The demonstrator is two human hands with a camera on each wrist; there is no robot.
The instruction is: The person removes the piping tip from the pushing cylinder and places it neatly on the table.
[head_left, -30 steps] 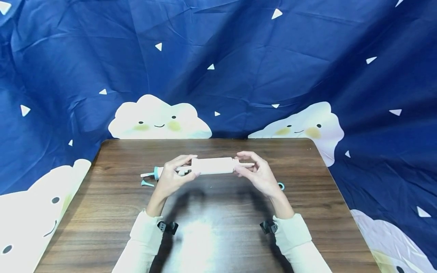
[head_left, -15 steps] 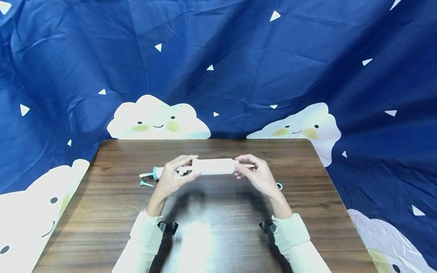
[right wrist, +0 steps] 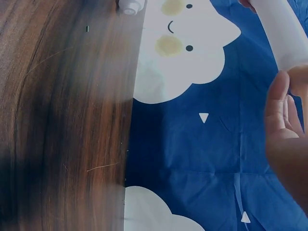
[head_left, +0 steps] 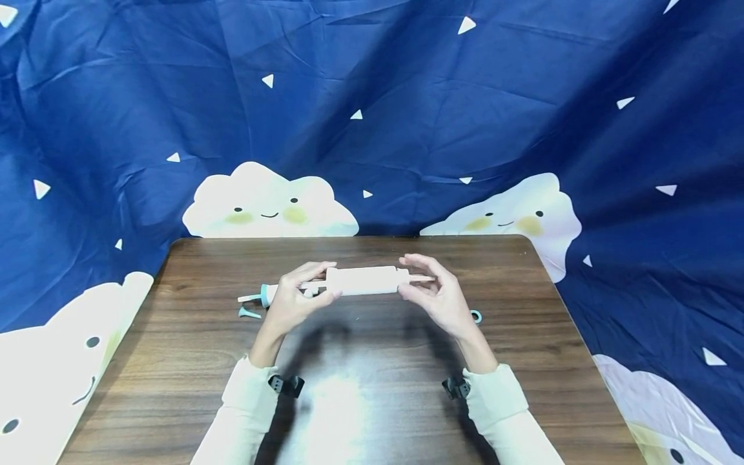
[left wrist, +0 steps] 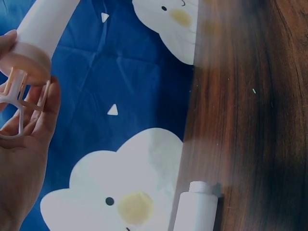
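A large white plastic syringe [head_left: 366, 281] is held level above the table between the two hands. My left hand [head_left: 290, 298] grips its rear end, thumb below and fingers above. In the left wrist view the ribbed plunger rod [left wrist: 20, 86] and its ring end show beside the palm. My right hand [head_left: 438, 297] has thumb and fingers curled around the nozzle end, with the thin pale tip [head_left: 423, 279] pointing right between them. Whether every fingertip touches the collar is hard to tell. In the right wrist view the barrel [right wrist: 284, 36] fills the upper right corner.
Behind my left hand, a white tube with a blue collar [head_left: 265, 296] lies on the brown wooden table [head_left: 372, 420]. Near it is a small blue nozzle-like piece [head_left: 250, 313]. A blue ring [head_left: 477, 316] lies right of my right hand. Blue cloud-print cloth hangs behind.
My right fingers close more tightly around the nozzle end half a second ago, then spread wider now. The syringe rises slightly. My left hand keeps its grip.
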